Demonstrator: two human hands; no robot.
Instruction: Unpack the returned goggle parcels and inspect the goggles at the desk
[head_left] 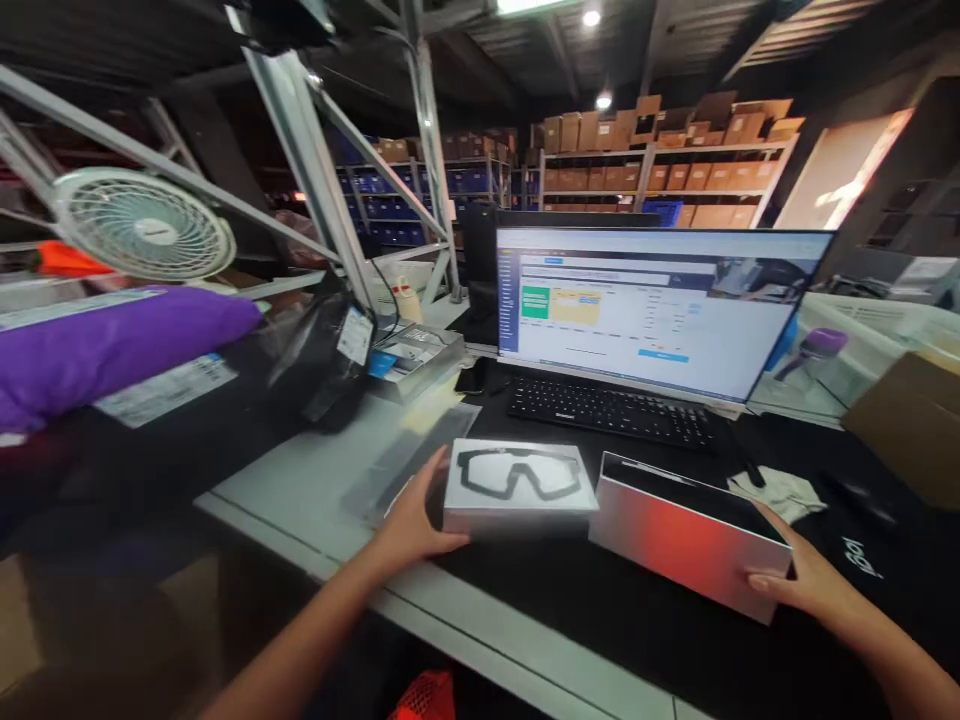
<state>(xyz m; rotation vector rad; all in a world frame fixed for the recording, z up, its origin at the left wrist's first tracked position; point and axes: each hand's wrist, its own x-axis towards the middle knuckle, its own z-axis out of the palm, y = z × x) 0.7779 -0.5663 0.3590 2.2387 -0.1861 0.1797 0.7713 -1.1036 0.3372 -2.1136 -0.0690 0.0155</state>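
Observation:
My left hand [416,515] grips the left end of a white box [517,485] with a pair of shield-style glasses pictured on its top. At the right, my right hand [799,575] holds the far end of a longer box [682,535], which has a dark top and a silver side with a red glow on it. The thumb lies along its front side, while the fingers go out of sight behind. The two boxes lie nearly end to end above the black desk mat, their near corners almost touching.
Behind the boxes are a keyboard [607,408] and a lit monitor [645,310]. A phone [471,377] lies beside a grey box [420,355]. To the left are a black plastic package [326,350], a purple package [120,345] and a fan [146,225]. A mouse [859,495] sits right.

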